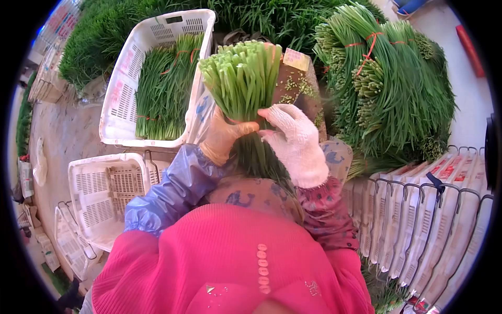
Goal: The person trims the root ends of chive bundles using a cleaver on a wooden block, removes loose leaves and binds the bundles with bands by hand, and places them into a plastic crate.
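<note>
A thick bunch of green chives (240, 78) stands upright in front of my chest, pale cut ends up and leaves hanging down. My left hand (224, 137), in a yellowish rubber glove, is wrapped around its middle from the left. On the right side, my right hand (295, 141) wears a white knit glove; its thumb and fingertips pinch close against the stems. Whatever lies between those fingertips is too small to make out. Behind the bunch is a brown board (312, 78) strewn with green trimmings.
Red-tied chive bunches are piled (387, 83) at the right. A white crate (112, 118) at the left holds more tied bunches; another white crate (86, 172) sits below it. Several crates with metal handles (413, 220) are stacked at the lower right. Loose greens (99, 47) lie behind.
</note>
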Available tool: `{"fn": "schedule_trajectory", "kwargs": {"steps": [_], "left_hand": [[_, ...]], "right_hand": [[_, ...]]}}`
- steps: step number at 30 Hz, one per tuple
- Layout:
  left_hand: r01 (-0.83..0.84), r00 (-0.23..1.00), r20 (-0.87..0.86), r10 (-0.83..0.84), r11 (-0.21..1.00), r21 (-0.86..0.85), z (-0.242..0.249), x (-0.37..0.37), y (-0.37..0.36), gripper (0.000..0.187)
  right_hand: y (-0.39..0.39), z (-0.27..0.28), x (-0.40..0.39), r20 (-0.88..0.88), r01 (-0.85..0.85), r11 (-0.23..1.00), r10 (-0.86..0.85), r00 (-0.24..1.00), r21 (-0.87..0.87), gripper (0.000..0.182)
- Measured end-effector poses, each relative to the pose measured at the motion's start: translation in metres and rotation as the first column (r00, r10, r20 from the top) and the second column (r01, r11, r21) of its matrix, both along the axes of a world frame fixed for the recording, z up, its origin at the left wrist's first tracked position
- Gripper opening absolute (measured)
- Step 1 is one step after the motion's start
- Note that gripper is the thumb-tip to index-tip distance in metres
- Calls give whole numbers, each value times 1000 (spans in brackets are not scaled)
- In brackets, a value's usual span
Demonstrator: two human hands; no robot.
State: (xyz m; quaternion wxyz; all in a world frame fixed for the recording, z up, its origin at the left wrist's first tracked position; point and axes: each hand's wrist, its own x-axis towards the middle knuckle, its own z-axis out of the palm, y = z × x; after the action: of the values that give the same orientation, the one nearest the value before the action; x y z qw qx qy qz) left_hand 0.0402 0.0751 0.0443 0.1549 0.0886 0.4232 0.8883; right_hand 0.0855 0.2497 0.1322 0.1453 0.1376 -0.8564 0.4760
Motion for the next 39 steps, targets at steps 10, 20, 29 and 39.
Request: {"fn": "schedule_trajectory", "kwargs": {"steps": [10,20,29,39], "left_hand": [[19,999,-50,-14,996,91,12,1,7,92],[-63,982,-188,26,979,-192,28,10,35,120],[-38,851,-481,-211,889,-457,37,-52,18,139],[290,906,-265,-329,941,-174,12,-23,51,103]], "right_hand": [[3,-12,-3,-24,-237,953,246,969,191,13],[-6,-3,-4,335,329,942,-287,898,-74,110],[43,-15,-8,308,275,543,-32,951,-793,112],[56,48,-12,-494,356,934,-303,815,14,88]]}}
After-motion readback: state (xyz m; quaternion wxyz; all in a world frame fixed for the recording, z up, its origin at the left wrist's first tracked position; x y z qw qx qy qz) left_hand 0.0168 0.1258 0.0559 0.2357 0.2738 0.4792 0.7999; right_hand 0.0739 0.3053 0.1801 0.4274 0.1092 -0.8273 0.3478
